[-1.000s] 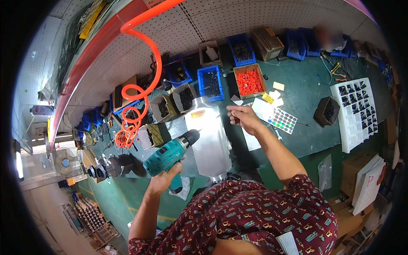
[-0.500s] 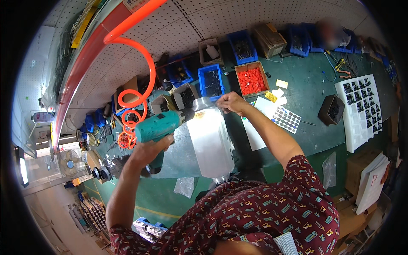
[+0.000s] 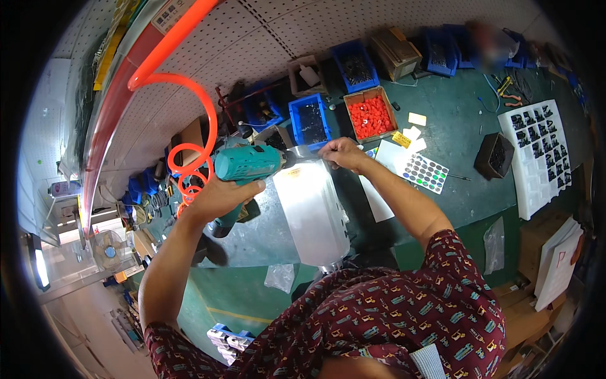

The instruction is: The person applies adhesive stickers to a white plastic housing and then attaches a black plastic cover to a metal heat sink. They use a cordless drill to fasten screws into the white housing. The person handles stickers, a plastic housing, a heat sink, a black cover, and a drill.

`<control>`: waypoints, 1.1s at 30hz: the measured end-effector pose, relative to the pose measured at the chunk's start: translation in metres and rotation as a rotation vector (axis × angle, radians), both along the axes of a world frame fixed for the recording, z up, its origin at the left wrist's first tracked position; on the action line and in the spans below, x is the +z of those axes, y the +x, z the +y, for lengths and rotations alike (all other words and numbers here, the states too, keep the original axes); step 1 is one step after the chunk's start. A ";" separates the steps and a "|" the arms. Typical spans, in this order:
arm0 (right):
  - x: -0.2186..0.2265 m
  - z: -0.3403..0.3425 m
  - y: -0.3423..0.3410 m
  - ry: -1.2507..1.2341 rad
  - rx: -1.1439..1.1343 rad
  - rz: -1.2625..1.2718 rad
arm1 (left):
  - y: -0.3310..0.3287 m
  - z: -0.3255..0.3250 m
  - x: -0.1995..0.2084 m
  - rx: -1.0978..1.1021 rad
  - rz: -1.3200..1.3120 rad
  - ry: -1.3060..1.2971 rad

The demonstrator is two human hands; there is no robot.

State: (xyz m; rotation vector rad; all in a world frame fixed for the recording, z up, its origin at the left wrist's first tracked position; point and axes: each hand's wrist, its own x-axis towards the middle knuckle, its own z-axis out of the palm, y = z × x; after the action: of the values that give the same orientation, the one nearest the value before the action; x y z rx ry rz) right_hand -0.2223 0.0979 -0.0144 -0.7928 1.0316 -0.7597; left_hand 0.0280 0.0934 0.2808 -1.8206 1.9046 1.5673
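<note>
My left hand (image 3: pixel 218 197) is closed round the grip of a teal cordless drill (image 3: pixel 249 162), with its chuck pointing right. The drill's front end meets the left side of the far collar of a silver metal housing (image 3: pixel 309 218). That long housing lies on the green bench, its near end close to my body. At the collar's right side, my right hand (image 3: pixel 344 153) has its fingers pinched together. Whatever those fingertips hold, if anything, is too small to make out.
Behind the housing stand a blue bin (image 3: pixel 310 121) of dark small parts and a box of red caps (image 3: pixel 371 115). A sticker sheet (image 3: pixel 426 173) and white paper lie right of it. Farther right are a dark bin (image 3: pixel 493 158) and a white tray (image 3: pixel 536 161). A coiled orange hose (image 3: pixel 211 107) hangs left.
My left hand has moved the drill a little farther away and to the right, and its body is more level. My right hand stays at the collar. The whole view has shifted slightly.
</note>
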 end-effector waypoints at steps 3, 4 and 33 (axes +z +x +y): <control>-0.005 0.001 0.001 0.001 -0.013 0.025 | -0.006 -0.003 -0.002 -0.006 -0.004 0.014; -0.007 0.002 0.000 -0.002 -0.017 0.037 | -0.009 -0.003 -0.003 -0.012 0.011 0.005; 0.008 0.096 -0.045 0.180 -0.350 -0.325 | -0.037 0.009 0.003 -0.182 -0.033 -0.229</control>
State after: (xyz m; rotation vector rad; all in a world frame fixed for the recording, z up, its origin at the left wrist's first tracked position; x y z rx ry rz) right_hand -0.2673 0.1943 -0.0060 -0.3202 0.9358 -1.0389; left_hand -0.0093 0.1027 0.2840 -1.6792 2.2421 1.3015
